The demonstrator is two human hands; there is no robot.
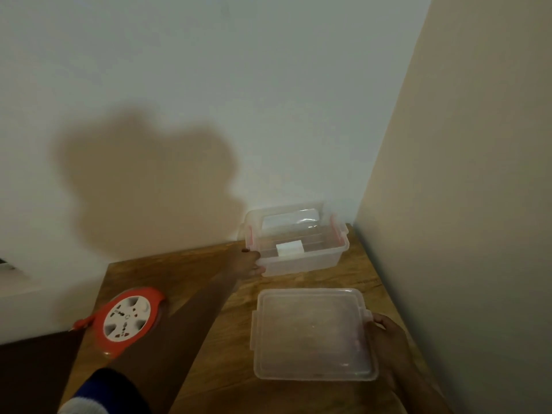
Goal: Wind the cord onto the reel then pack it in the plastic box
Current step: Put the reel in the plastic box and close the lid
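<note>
No writing is legible on reel [127, 320], box [301, 258] or lid [313, 330].

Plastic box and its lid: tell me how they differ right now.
The plastic box stands deep and open at the table's far edge, the left hand on its corner; the lid lies flat, shallow and nearer, the right hand at its edge. The box holds a white block. Both are clear plastic.

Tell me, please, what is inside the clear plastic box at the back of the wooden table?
Only a small white block shows inside the clear plastic box. The left hand covers the box's near-left corner.
</note>
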